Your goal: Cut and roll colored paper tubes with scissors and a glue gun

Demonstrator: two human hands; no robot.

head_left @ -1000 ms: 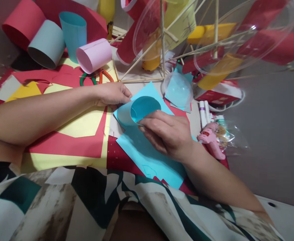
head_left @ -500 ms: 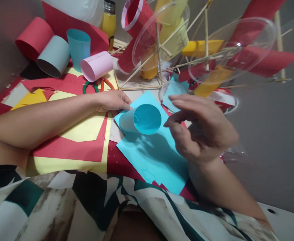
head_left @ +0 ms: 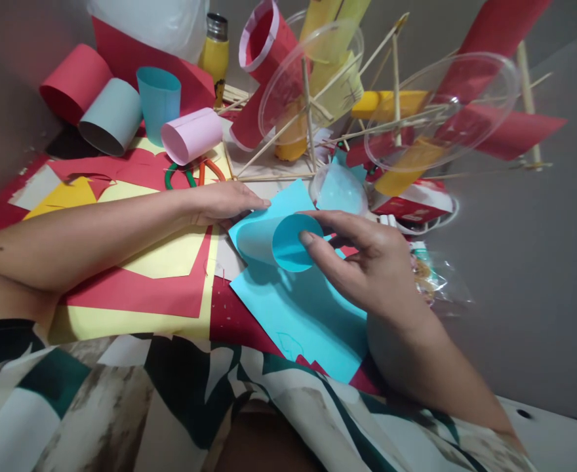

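A blue paper sheet [head_left: 298,314] lies on the table with its near-left corner curled into a roll [head_left: 269,239]. My left hand [head_left: 224,200] lies flat, fingers stretched out, pressing the sheet's upper left edge beside the roll. My right hand [head_left: 367,265] comes in from the right, its thumb and forefinger pinching the open end of the roll. Red and yellow paper sheets [head_left: 155,275] lie under my left forearm.
Paper tubes in red [head_left: 72,78], grey-blue [head_left: 109,117], blue [head_left: 158,98] and pink [head_left: 193,134] stand at the back left. Scissors [head_left: 190,172] lie behind my left hand. A stick frame with clear plastic lids [head_left: 436,108] rises at the back right. A clear dome [head_left: 340,190] sits close by.
My right hand lifted off the roll half a second ago, then came back down and took hold of its open end. The roll is tighter. My left hand stayed put.
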